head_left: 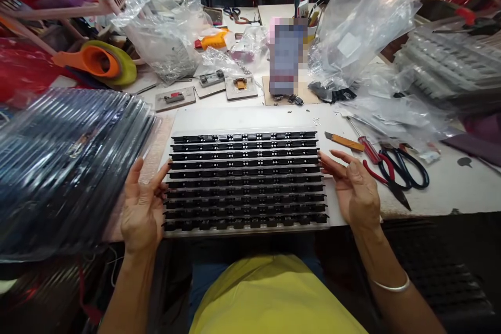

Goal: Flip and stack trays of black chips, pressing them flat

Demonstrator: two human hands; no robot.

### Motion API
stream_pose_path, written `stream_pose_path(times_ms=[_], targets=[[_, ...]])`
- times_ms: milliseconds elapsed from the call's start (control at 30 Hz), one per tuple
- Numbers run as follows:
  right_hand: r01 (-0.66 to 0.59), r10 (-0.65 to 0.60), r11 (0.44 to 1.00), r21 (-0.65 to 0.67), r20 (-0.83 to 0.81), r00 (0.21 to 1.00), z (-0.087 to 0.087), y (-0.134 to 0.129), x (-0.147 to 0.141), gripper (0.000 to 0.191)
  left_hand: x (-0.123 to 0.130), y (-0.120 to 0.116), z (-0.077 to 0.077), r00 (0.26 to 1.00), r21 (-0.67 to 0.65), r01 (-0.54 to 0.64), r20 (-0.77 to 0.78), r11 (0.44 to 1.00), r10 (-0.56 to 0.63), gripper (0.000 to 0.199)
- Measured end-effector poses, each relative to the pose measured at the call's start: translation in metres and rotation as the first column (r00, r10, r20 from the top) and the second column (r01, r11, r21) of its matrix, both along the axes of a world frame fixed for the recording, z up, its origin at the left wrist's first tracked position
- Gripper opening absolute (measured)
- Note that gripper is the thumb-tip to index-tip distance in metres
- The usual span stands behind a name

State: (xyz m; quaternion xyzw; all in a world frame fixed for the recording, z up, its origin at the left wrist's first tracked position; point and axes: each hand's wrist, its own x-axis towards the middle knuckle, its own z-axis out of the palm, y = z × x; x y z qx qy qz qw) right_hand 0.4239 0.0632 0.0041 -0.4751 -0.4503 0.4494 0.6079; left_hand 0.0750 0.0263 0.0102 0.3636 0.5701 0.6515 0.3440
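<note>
A clear plastic tray (245, 230) lies in front of me, filled with several rows of black plastic parts (245, 180). Its near side reaches the edge of the white table. My left hand (141, 211) grips the tray's left end with the fingertips, thumb raised away from it. At the opposite end, my right hand (357, 190) has its fingers against the tray's right side, with the thumb lifted. Some fingertips are hidden by the tray's edges. A silver bangle is on my right wrist.
Stacked plastic-wrapped trays (74, 167) stand left. A yellow cutter (344, 141), red screwdriver (368, 148), red-handled pliers (387, 175) and black scissors (410, 167) lie right. Behind are small metal fixtures (241, 87), plastic bags (164, 36) and an orange tape dispenser (96, 61).
</note>
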Motion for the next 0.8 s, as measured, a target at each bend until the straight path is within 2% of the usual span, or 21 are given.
stream_pose_path(times_ms=[233,400,567,700,800], targets=[[0.004,-0.004,1.000,0.017,-0.001,1.000,0.0018,-0.0004,-0.0009,0.031,-0.0002,-0.0011,-0.0004,1.000,-0.002,0.006,0.013,1.000,-0.006,0.041],[0.006,-0.005,1.000,0.008,-0.028,1.000,0.0019,-0.0005,-0.0016,0.031,0.0000,0.0009,-0.0018,0.999,0.046,0.007,0.050,0.999,-0.009,0.046],[0.046,-0.044,0.999,0.012,-0.096,0.994,0.0026,-0.0009,-0.0037,0.030,-0.0006,0.0004,-0.0043,1.000,0.033,0.016,0.004,0.999,-0.016,0.049],[0.074,-0.074,0.997,0.003,-0.050,0.996,0.0056,-0.0013,-0.0062,0.028,-0.0024,-0.0009,-0.0071,0.999,0.015,0.031,-0.024,0.999,-0.031,0.048],[0.079,-0.079,0.997,0.016,-0.003,0.997,0.0080,-0.0017,-0.0075,0.026,-0.0030,-0.0013,-0.0077,0.998,0.041,0.055,0.011,0.998,-0.055,0.045]])
